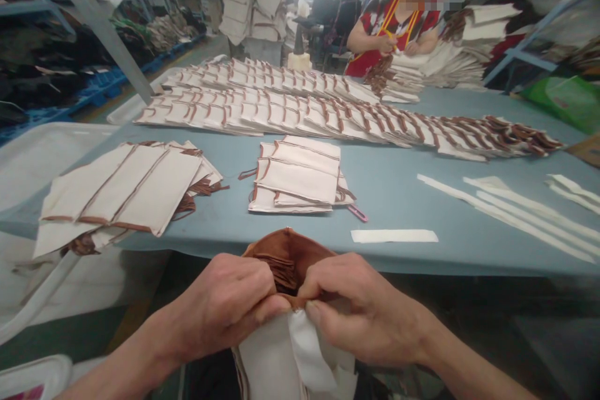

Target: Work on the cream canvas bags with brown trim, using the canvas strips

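Observation:
My left hand (229, 306) and my right hand (356, 312) are both closed on a bundle of cream fabric pieces with brown leather trim (281, 262), held just below the near edge of the blue table (398, 194). The brown trim ends fan out between my thumbs. Cream fabric (281, 362) hangs down under my hands. On the table ahead lies a small stack of the same cream pieces (300, 178), and a larger fanned stack (126, 190) lies to the left.
Long overlapping rows of cream pieces (328, 112) cover the table's far half. White strips (506, 212) and a white label (394, 235) lie at the right, a pink tool (359, 214) near the small stack. A person in a red apron (398, 31) works at the far side. Shelving lines both sides.

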A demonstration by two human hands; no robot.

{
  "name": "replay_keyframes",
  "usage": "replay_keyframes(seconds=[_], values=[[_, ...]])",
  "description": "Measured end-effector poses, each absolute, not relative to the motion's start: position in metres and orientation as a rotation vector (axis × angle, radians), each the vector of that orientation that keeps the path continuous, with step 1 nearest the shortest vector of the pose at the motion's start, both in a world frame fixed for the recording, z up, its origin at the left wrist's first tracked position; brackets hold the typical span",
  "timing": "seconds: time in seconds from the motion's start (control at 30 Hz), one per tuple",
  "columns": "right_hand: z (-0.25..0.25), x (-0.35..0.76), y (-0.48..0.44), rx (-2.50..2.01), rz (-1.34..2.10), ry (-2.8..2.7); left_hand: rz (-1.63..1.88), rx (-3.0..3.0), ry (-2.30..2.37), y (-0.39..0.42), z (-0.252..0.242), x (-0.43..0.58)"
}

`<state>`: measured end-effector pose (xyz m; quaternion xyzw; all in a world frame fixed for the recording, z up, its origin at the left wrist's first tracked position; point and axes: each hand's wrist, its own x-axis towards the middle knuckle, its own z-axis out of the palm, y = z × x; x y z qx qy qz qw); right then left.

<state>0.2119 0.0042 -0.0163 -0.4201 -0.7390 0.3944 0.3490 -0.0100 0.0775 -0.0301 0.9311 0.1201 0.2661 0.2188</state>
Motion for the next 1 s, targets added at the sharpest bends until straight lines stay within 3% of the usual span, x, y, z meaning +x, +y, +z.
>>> replay_keyframes(seconds=[0.2, 0.37, 0.63, 0.83, 1.0], values=[[-0.024, 0.206, 0.007, -1.059, 1.029, -1.882, 0.650, 2.266, 0.360, 0.087, -0.053, -0.012], [-0.012, 0.206, 0.014, -1.094, 0.799, -2.040, 0.533, 2.021, 0.354, 0.095, -0.030, -0.009], [0.002, 0.207, 0.010, -1.153, 0.645, -2.138, 0.409, 2.184, 0.420, 0.089, -0.006, 0.002], [-0.031, 0.219, 0.013, -0.998, 0.650, -2.295, 0.350, 2.107, 0.351, 0.080, -0.009, 0.002], [-0.058, 0.218, 0.016, -1.033, 0.755, -2.361, 0.336, 2.450, 0.427, 0.069, -0.005, -0.004]])
